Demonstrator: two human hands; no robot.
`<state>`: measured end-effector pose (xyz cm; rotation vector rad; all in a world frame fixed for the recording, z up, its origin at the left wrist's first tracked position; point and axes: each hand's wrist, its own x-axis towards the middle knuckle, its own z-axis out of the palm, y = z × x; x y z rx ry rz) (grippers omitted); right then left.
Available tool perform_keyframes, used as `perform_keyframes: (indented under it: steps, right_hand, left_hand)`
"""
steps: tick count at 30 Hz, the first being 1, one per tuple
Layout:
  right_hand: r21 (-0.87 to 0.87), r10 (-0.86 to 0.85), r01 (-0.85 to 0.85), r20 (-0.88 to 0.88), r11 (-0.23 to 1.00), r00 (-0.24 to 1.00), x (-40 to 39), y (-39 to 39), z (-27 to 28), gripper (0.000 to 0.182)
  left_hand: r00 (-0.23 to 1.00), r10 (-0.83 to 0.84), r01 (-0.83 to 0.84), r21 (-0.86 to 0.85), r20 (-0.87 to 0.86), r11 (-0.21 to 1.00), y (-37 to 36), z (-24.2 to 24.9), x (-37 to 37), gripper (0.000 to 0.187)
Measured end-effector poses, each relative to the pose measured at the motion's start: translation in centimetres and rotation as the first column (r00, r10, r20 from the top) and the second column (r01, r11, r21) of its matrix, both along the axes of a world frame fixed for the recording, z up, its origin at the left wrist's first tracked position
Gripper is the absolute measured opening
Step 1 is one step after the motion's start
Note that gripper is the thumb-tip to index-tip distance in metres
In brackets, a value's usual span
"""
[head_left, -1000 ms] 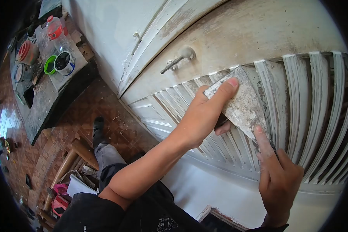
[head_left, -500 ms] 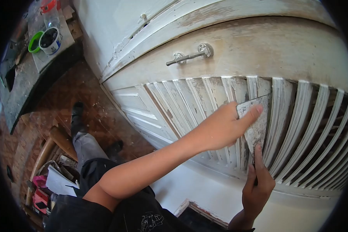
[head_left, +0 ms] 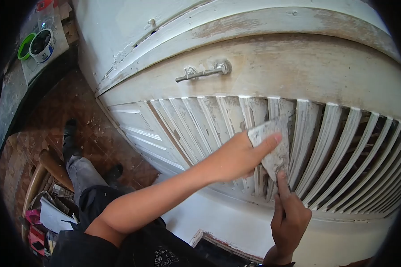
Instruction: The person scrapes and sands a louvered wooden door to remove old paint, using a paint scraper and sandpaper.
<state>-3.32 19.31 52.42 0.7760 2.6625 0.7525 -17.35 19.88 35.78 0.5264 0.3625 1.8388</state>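
A wide putty knife [head_left: 275, 147], its blade crusted with white filler, lies flat against the slats of a worn white louvred door [head_left: 343, 138]. My left hand [head_left: 236, 155] presses the blade's upper edge with the fingertips and thumb. My right hand [head_left: 289, 218] grips the tool from below, index finger stretched up along the blade. The handle is hidden inside that hand. A metal lever handle [head_left: 202, 72] sits on the door's rail above the slats.
A white paint tub [head_left: 42, 45] and a green lid [head_left: 24, 46] rest on a dusty bench at top left. My legs and dark shoes [head_left: 69, 133] stand on the brown tiled floor. Wooden poles and clutter [head_left: 40, 209] lie at bottom left.
The putty knife and both hands have slid down and left along the slats. The view has shifted, so the lever handle now sits further left and the bench items nearer the corner.
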Motion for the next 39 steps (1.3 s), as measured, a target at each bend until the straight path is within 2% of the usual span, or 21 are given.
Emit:
perform_keyframes:
  steps: [2,7,9,11,13,15,18,20,22,23,25,26,28,29,30,31,32,34,35,37,39]
  right_hand:
    - [-0.014,0.043,-0.044,-0.068,0.999,0.997,-0.5,0.4,-0.1,0.050]
    - [-0.062,0.041,-0.046,-0.071,0.997,0.997,0.7,0.4,-0.8,0.046]
    - [-0.117,-0.046,0.032,-0.117,0.993,0.992,0.6,0.3,-1.2,0.045]
    - [-0.121,0.004,-0.025,-0.175,0.992,0.985,0.3,1.1,-1.9,0.045]
    - [-0.121,0.038,-0.068,-0.230,0.990,0.972,0.5,1.1,-2.3,0.045]
    - [-0.141,-0.041,0.007,-0.241,0.990,0.970,0.7,0.5,-2.7,0.045]
    - [-0.082,-0.025,0.006,-0.230,0.997,0.973,1.0,0.5,-3.7,0.051]
    - [-0.090,0.033,-0.065,-0.317,0.994,0.948,1.1,1.1,-3.9,0.051]
    - [-0.177,0.044,-0.097,-0.279,0.979,0.959,1.6,1.3,-4.0,0.045]
    - [-0.184,0.042,-0.103,-0.312,0.978,0.949,2.2,1.5,-4.0,0.045]
    - [-0.354,0.119,-0.187,-0.206,0.917,0.971,4.0,2.4,-4.4,0.047]
    - [-0.357,0.124,-0.204,-0.236,0.911,0.964,4.6,2.4,-5.1,0.047]
    - [-0.482,0.115,-0.359,-0.463,0.800,0.879,5.1,2.4,-7.3,0.047]
    - [-0.428,0.204,-0.469,-0.532,0.772,0.822,5.7,3.6,-8.2,0.058]
    - [-0.426,0.195,-0.484,-0.563,0.764,0.803,5.5,3.8,-8.6,0.058]
    - [-0.539,-0.040,-0.455,-0.675,0.708,0.737,5.2,3.9,-9.1,0.065]
    - [-0.641,-0.284,-0.448,-0.720,0.623,0.634,4.7,4.0,-9.5,0.074]
    - [-0.672,-0.284,-0.425,-0.682,0.607,0.674,2.1,5.4,-10.0,0.085]
    - [-0.668,-0.296,-0.442,-0.697,0.598,0.654,0.6,6.0,-10.6,0.085]
    - [-0.466,-0.153,-0.453,-0.806,0.760,0.572,-2.5,6.6,-12.0,0.082]
    - [-0.473,-0.179,-0.440,-0.809,0.764,0.560,-4.7,7.0,-13.1,0.081]
  left_hand:
    - [0.997,-0.019,0.015,0.046,0.073,0.999,0.5,0.3,-0.6,0.045]
    - [1.000,0.003,-0.003,-0.016,-0.002,1.000,1.0,-0.1,0.6,0.046]
    - [0.998,0.044,-0.043,0.008,-0.034,0.999,1.4,-0.6,0.3,0.047]
    - [0.993,0.081,-0.078,0.041,-0.088,0.996,1.8,-0.6,-0.3,0.048]
    - [0.991,-0.003,0.000,-0.021,-0.133,1.000,1.7,-0.2,-0.9,0.050]
    - [0.989,0.021,-0.024,-0.016,-0.149,1.000,1.1,-0.2,-0.8,0.051]
    - [0.989,0.060,-0.066,-0.038,-0.132,0.997,1.0,-0.3,-1.1,0.053]
    - [0.992,0.047,-0.054,-0.055,-0.119,0.997,0.9,-0.1,-0.9,0.054]
    - [0.980,0.000,-0.017,-0.084,-0.197,0.996,-0.2,-0.6,-1.7,0.054]
    - [0.965,0.038,-0.071,-0.122,-0.259,0.990,-0.9,-1.5,-1.0,0.051]
    - [0.961,0.013,-0.073,-0.206,-0.278,0.976,-4.5,-3.3,0.2,0.045]
    - [0.983,0.045,-0.091,-0.261,-0.179,0.961,-6.2,-4.9,1.8,0.042]
    - [0.993,0.119,-0.117,-0.391,-0.019,0.913,-9.8,-8.8,4.0,0.037]
    - [0.961,0.238,-0.101,-0.623,0.139,0.775,-11.7,-7.5,4.1,0.037]
    - [0.968,0.248,-0.177,-0.582,0.044,0.794,-13.9,-12.3,5.0,0.038]
    - [0.979,0.203,-0.148,-0.599,0.025,0.787,-16.7,-15.0,4.9,0.038]
    - [0.970,0.242,-0.175,-0.689,0.000,0.703,-18.7,-15.2,4.7,0.037]
    - [0.931,0.356,-0.269,-0.813,-0.082,0.516,-21.2,-15.7,4.5,0.037]
    - [0.929,0.352,-0.291,-0.812,-0.113,0.506,-22.3,-15.8,3.9,0.037]
    - [0.944,0.288,-0.304,-0.758,-0.159,0.577,-24.1,-15.6,2.6,0.038]
    - [0.920,0.313,-0.377,-0.753,-0.236,0.539,-23.8,-14.8,2.0,0.039]
